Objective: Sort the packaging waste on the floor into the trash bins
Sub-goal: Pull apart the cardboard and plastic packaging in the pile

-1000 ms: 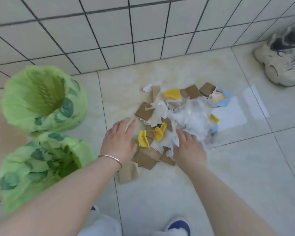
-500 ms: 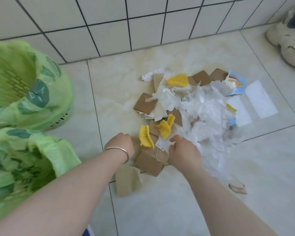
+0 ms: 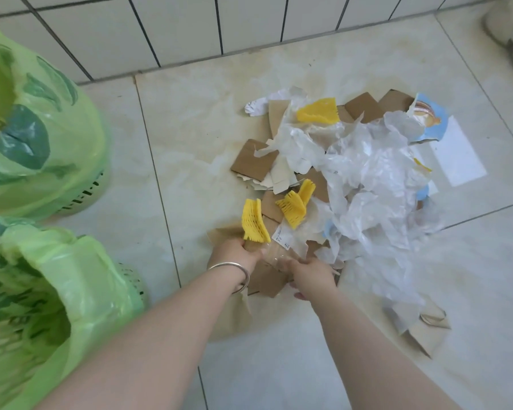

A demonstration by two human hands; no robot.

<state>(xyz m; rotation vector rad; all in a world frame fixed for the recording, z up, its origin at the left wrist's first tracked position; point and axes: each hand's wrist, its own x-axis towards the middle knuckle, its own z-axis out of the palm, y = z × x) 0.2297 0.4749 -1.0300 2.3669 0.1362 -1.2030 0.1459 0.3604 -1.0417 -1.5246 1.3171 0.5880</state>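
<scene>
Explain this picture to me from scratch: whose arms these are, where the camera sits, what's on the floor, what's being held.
There is no machine here. A person wears one wide-angle camera on the head, looking down, so the two bare arms reaching in from the bottom are their own.

On the tiled floor lies a pile of packaging waste: brown cardboard pieces, crumpled white plastic, yellow foam netting and a blue printed wrapper. On the left stand two bins lined with green bags. A shoe shows at top right.

The left hand, with a bangle on its wrist, and the right hand are both closed on cardboard at the near edge of the pile. Nothing from it is over a bin yet.
</scene>
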